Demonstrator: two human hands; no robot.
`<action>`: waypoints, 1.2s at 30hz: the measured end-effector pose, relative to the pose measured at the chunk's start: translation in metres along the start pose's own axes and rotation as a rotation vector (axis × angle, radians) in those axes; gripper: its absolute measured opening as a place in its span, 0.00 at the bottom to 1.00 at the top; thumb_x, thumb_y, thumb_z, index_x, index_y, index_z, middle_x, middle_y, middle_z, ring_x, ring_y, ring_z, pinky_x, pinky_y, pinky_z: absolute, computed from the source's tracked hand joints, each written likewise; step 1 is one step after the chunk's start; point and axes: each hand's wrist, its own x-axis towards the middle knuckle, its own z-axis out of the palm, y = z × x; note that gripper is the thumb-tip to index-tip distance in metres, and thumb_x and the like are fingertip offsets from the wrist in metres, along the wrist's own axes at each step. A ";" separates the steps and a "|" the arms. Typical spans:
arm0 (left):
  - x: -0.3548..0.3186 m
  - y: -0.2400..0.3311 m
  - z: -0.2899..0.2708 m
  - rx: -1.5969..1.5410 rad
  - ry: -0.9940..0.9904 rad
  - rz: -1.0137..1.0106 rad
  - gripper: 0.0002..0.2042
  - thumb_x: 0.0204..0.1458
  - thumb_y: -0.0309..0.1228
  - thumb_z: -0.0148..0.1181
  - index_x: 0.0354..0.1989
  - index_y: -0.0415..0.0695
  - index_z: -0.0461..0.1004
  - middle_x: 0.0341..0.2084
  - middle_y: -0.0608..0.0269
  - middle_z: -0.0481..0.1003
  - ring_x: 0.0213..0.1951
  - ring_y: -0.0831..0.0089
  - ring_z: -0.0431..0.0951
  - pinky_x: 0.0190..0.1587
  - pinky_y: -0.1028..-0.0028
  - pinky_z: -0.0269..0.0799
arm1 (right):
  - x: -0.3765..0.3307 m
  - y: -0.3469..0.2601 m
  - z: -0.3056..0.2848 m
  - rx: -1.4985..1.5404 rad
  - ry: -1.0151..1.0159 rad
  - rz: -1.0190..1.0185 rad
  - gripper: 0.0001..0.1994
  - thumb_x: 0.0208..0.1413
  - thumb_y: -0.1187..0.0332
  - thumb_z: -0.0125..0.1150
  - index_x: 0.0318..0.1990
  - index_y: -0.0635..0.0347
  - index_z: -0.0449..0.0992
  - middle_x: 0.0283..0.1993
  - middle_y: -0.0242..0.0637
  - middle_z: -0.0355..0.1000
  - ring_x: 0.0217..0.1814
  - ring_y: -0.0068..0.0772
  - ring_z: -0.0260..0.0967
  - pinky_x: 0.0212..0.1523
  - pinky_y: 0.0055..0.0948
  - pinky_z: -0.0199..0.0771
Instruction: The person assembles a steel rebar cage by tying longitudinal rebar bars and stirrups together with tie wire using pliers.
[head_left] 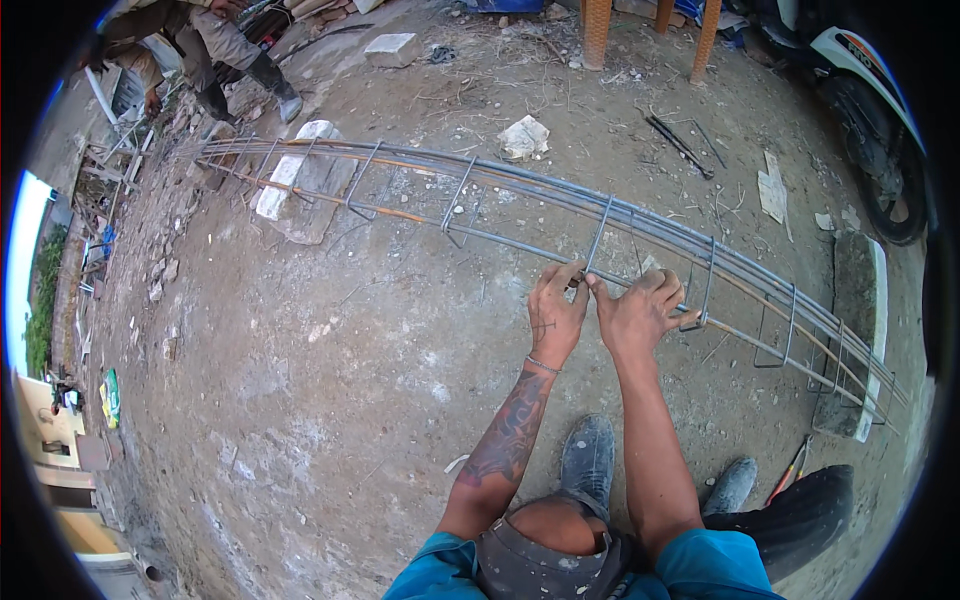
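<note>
Dull grey steel rebar cage [520,190] with rust streaks; rough, dusty matt concrete ground [330,380].

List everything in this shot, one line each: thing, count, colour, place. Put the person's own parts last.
rebar cage: one, grey and rusty, long, across the ground from upper left to right
stirrup: one of several, grey, at both hands
stone blocks: two, pale, under the cage at left and right ends
rubble: one chunk, white, beyond the cage
loose bars: a few, dark, upper right ground
motorbike: one, dark and white, upper right
posts: three, orange-brown, top centre
other person: one, crouched, upper left
pliers: one, red-handled, lower right ground
shoes: two, grey, bottom centre
left hand: on the stirrup joint
right hand: on the same joint
</note>
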 end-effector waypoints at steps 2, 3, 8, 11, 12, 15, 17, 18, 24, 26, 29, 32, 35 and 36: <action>-0.002 0.004 -0.002 -0.018 -0.003 -0.031 0.14 0.45 0.22 0.62 0.43 0.40 0.76 0.29 0.60 0.74 0.30 0.67 0.75 0.36 0.70 0.71 | 0.000 0.001 0.001 -0.005 0.027 -0.010 0.45 0.45 0.38 0.62 0.50 0.81 0.63 0.61 0.62 0.52 0.69 0.60 0.42 0.60 0.79 0.26; -0.001 0.007 -0.001 -0.041 -0.012 -0.058 0.15 0.44 0.23 0.63 0.43 0.40 0.75 0.28 0.60 0.73 0.30 0.67 0.74 0.35 0.70 0.70 | 0.000 0.004 0.001 0.014 0.062 -0.008 0.45 0.45 0.38 0.63 0.49 0.81 0.63 0.61 0.62 0.52 0.68 0.60 0.42 0.60 0.78 0.28; 0.031 -0.026 -0.070 0.268 0.434 -0.165 0.21 0.42 0.26 0.63 0.49 0.41 0.72 0.37 0.55 0.70 0.35 0.61 0.72 0.41 0.64 0.70 | -0.026 -0.032 -0.037 0.221 -0.025 -0.228 0.44 0.44 0.41 0.66 0.49 0.82 0.61 0.60 0.62 0.51 0.66 0.62 0.43 0.61 0.76 0.32; 0.057 -0.069 -0.104 0.359 0.508 -0.172 0.23 0.43 0.25 0.63 0.51 0.41 0.71 0.37 0.53 0.71 0.36 0.59 0.72 0.42 0.63 0.70 | -0.036 -0.098 -0.040 0.351 -0.242 -0.336 0.45 0.46 0.43 0.65 0.53 0.84 0.59 0.61 0.63 0.50 0.67 0.63 0.41 0.61 0.76 0.31; 0.059 -0.083 -0.102 0.278 0.413 -0.180 0.23 0.43 0.25 0.63 0.52 0.41 0.71 0.36 0.53 0.71 0.37 0.59 0.73 0.42 0.62 0.70 | -0.033 -0.114 -0.033 0.343 -0.290 -0.278 0.46 0.46 0.44 0.65 0.54 0.84 0.57 0.62 0.64 0.48 0.68 0.64 0.40 0.62 0.76 0.30; 0.059 -0.093 -0.104 0.217 0.315 -0.181 0.22 0.44 0.25 0.62 0.52 0.41 0.71 0.35 0.52 0.73 0.39 0.57 0.74 0.43 0.62 0.70 | -0.014 -0.137 -0.009 0.359 -0.362 -0.183 0.47 0.46 0.43 0.64 0.57 0.85 0.56 0.64 0.65 0.46 0.70 0.64 0.37 0.62 0.76 0.27; 0.059 -0.089 -0.102 0.214 0.307 -0.183 0.21 0.45 0.24 0.61 0.51 0.40 0.71 0.35 0.51 0.74 0.39 0.57 0.75 0.43 0.62 0.70 | -0.010 -0.140 -0.002 0.362 -0.380 -0.143 0.48 0.46 0.43 0.63 0.58 0.84 0.55 0.65 0.65 0.46 0.71 0.64 0.35 0.63 0.76 0.26; 0.061 -0.086 -0.104 0.237 0.314 -0.184 0.19 0.45 0.24 0.61 0.49 0.39 0.73 0.34 0.51 0.74 0.39 0.56 0.75 0.43 0.62 0.70 | -0.011 -0.142 0.001 0.348 -0.361 -0.137 0.49 0.46 0.42 0.63 0.58 0.85 0.54 0.65 0.66 0.46 0.71 0.64 0.36 0.63 0.75 0.26; 0.064 -0.069 -0.112 0.235 0.278 -0.236 0.14 0.48 0.27 0.59 0.45 0.40 0.76 0.32 0.51 0.75 0.38 0.56 0.76 0.43 0.61 0.69 | -0.010 -0.158 0.019 0.227 -0.277 -0.053 0.50 0.46 0.40 0.63 0.58 0.84 0.54 0.65 0.65 0.47 0.71 0.63 0.39 0.63 0.74 0.27; 0.065 -0.068 -0.111 0.279 0.259 -0.183 0.14 0.48 0.28 0.58 0.44 0.40 0.76 0.32 0.52 0.75 0.38 0.57 0.75 0.44 0.61 0.69 | -0.009 -0.157 0.028 0.194 -0.222 -0.036 0.50 0.46 0.40 0.63 0.58 0.84 0.55 0.65 0.64 0.48 0.71 0.62 0.39 0.64 0.74 0.27; 0.065 -0.066 -0.107 0.240 0.215 -0.195 0.14 0.49 0.29 0.57 0.44 0.41 0.76 0.32 0.53 0.75 0.39 0.59 0.75 0.47 0.62 0.67 | -0.007 -0.153 0.035 0.149 -0.130 0.004 0.46 0.47 0.42 0.62 0.57 0.81 0.59 0.64 0.60 0.51 0.71 0.58 0.39 0.65 0.73 0.23; 0.063 -0.066 -0.105 0.294 0.212 -0.172 0.14 0.48 0.28 0.57 0.44 0.41 0.76 0.32 0.52 0.76 0.39 0.58 0.75 0.46 0.62 0.67 | -0.012 -0.155 0.039 0.134 -0.125 0.002 0.45 0.47 0.42 0.63 0.57 0.79 0.60 0.64 0.57 0.51 0.71 0.57 0.39 0.65 0.71 0.23; 0.062 -0.073 -0.102 0.270 0.233 -0.176 0.14 0.48 0.26 0.58 0.44 0.40 0.76 0.33 0.52 0.76 0.39 0.57 0.75 0.46 0.62 0.68 | -0.018 -0.155 0.046 0.162 -0.059 -0.020 0.45 0.47 0.41 0.62 0.55 0.80 0.60 0.64 0.60 0.50 0.70 0.59 0.39 0.64 0.72 0.26; 0.062 -0.075 -0.101 0.210 0.238 -0.199 0.14 0.47 0.26 0.58 0.44 0.41 0.77 0.33 0.52 0.76 0.39 0.56 0.74 0.46 0.62 0.69 | -0.017 -0.155 0.046 0.151 -0.045 -0.009 0.44 0.47 0.41 0.62 0.55 0.80 0.60 0.64 0.60 0.50 0.70 0.59 0.39 0.64 0.72 0.26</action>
